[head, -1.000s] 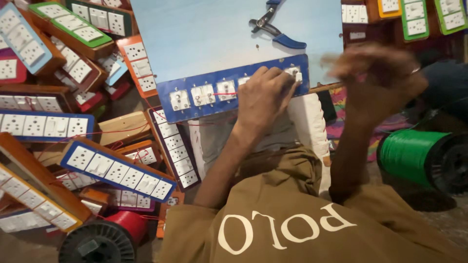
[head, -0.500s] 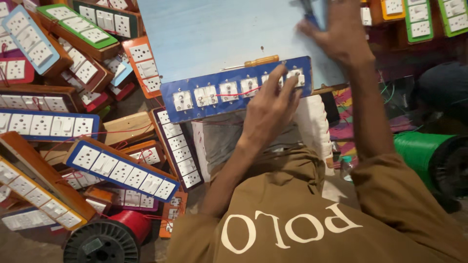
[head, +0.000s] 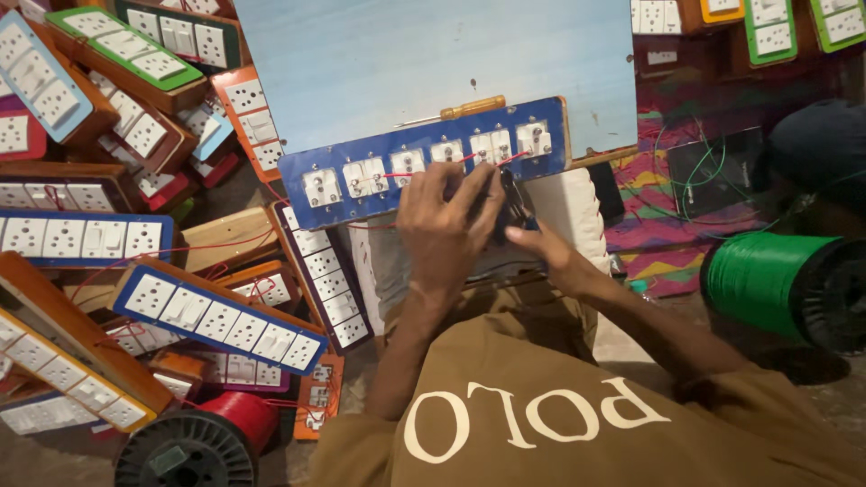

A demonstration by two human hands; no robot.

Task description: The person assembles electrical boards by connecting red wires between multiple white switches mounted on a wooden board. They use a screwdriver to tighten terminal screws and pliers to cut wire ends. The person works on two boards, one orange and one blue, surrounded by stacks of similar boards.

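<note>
**Right hand drops from the board to the switch panel**

Your right hand (head: pixel 550 257), raised to the pale blue board (head: pixel 406 63) half a second ago, now meets your left hand (head: pixel 446 221) at the blue switch panel (head: pixel 424 167), which leans against the board on your lap. Its fingers close on dark pliers (head: pixel 514 203); left fingers pinch the red wire (head: pixel 401 173). A screwdriver (head: pixel 456 111) lies just above; a green spool (head: pixel 780 280) stands to your right.

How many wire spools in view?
2. A red wire spool at bottom left beside the switch boards, and a green wire spool at the right edge. More could be hidden under the piled boards.
</note>
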